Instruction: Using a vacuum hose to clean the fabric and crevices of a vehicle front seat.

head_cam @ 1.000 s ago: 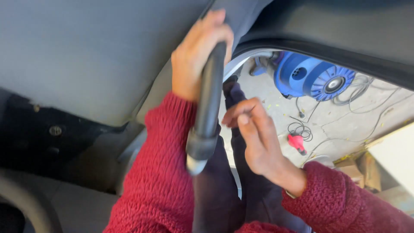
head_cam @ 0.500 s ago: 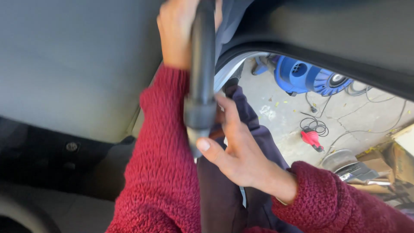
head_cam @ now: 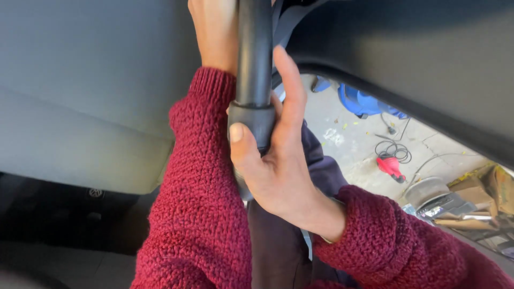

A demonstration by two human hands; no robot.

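Lighting: strong daylight is admitted from the right, where the concrete floor (head_cam: pixel 353 144) is brightly lit. Interior panels are left in dull shade; lower left is nearly black. Focus: sharp, blur slight.

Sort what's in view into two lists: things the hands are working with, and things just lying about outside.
In use:
- black tube, gripped by both hands
- left hand, high on the tube
- right hand, wrapped around the tube's collar

Lying about:
- blue machine on the concrete
- red tool with a coiled black cable
- cardboard box
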